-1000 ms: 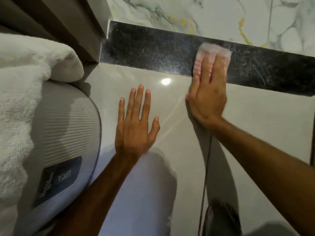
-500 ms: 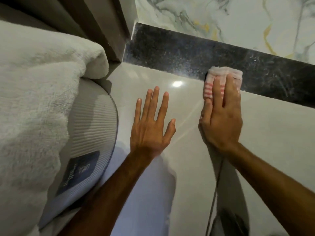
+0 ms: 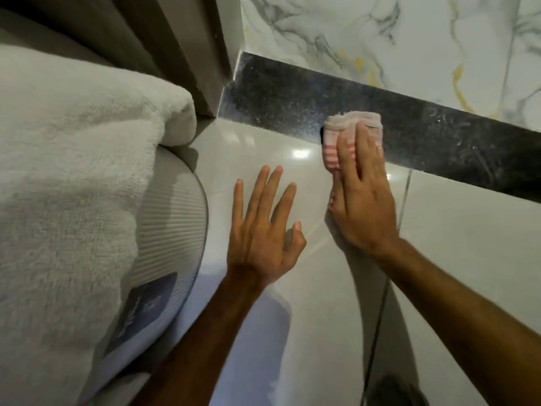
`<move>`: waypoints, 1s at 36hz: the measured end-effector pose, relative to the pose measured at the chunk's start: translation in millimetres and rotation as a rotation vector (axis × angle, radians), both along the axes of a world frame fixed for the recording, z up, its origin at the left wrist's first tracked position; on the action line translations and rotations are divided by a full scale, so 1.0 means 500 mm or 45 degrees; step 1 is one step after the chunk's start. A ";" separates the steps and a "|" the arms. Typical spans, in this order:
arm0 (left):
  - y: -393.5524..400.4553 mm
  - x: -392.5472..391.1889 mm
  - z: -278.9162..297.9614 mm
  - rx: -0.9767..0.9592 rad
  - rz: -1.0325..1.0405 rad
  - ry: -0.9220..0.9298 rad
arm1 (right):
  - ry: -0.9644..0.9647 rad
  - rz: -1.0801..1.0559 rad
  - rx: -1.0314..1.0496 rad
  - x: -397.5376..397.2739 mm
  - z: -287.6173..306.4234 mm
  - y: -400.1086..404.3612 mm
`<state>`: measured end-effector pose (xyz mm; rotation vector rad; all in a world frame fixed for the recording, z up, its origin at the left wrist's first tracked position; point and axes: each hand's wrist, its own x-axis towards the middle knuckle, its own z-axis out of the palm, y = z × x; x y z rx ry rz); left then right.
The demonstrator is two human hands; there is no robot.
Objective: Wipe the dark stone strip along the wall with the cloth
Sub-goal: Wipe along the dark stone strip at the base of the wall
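A dark speckled stone strip (image 3: pixel 281 101) runs along the foot of the marbled wall, from a door frame at the left to the right edge. My right hand (image 3: pixel 363 197) presses a folded pink-and-white striped cloth (image 3: pixel 345 124) flat against the strip's lower part, where it meets the floor. The cloth's upper edge and left side show past my fingers; the rest is hidden under them. My left hand (image 3: pixel 263 230) lies flat on the pale glossy floor tile with fingers spread, holding nothing, a little left of and below the cloth.
A mattress corner (image 3: pixel 169 230) with a dark label and a thick white towel-like cover (image 3: pixel 73 159) fills the left side. A grey-brown door frame (image 3: pixel 187 48) stands at the strip's left end. White marbled wall (image 3: pixel 409 39) rises above the strip. A tile joint (image 3: pixel 389 273) crosses the floor.
My right hand has slid the cloth down the strip to its lower edge at the floor. The view has shifted left, toward the strip's left end. My left hand stays flat on the floor.
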<state>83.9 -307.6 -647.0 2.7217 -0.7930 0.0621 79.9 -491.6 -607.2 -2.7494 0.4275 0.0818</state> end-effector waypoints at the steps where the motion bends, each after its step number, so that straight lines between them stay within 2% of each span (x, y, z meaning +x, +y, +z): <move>1: -0.001 0.002 -0.002 0.017 0.037 0.016 | -0.010 -0.067 -0.016 -0.013 0.001 -0.013; 5: -0.010 0.006 -0.005 0.189 0.101 0.035 | -0.062 -0.264 -0.072 0.023 -0.002 -0.010; 9: -0.010 0.001 -0.009 0.156 0.210 0.007 | -0.052 -0.325 -0.067 0.165 -0.017 0.041; 11: -0.011 -0.002 -0.012 0.153 0.258 -0.006 | -0.022 -0.193 -0.067 0.238 -0.022 0.072; 14: -0.012 -0.003 -0.014 0.131 0.296 -0.019 | -0.003 0.150 -0.071 0.290 -0.029 0.126; 16: -0.013 -0.002 -0.013 0.087 0.324 -0.018 | -0.012 0.338 -0.080 0.274 -0.027 0.137; 19: -0.013 -0.002 -0.008 0.074 0.325 -0.005 | -0.049 0.432 -0.017 0.193 -0.020 0.111; 22: -0.013 -0.002 -0.007 0.101 0.276 0.016 | -0.063 0.368 -0.085 0.074 -0.024 0.056; 24: -0.012 0.000 -0.007 0.090 0.273 0.016 | -0.108 0.219 -0.123 0.024 -0.028 0.022; 28: -0.011 0.002 -0.009 0.038 0.250 0.024 | -0.173 -0.244 -0.146 0.073 -0.029 0.007; 30: -0.012 0.002 -0.010 0.025 0.242 0.024 | -0.165 -0.389 -0.148 0.135 -0.032 0.017; 33: -0.014 0.004 -0.007 0.014 0.249 0.034 | -0.124 -0.357 -0.131 0.216 -0.036 0.045; 36: -0.018 0.006 0.002 0.019 0.247 0.074 | -0.124 -0.065 -0.106 0.223 -0.036 0.064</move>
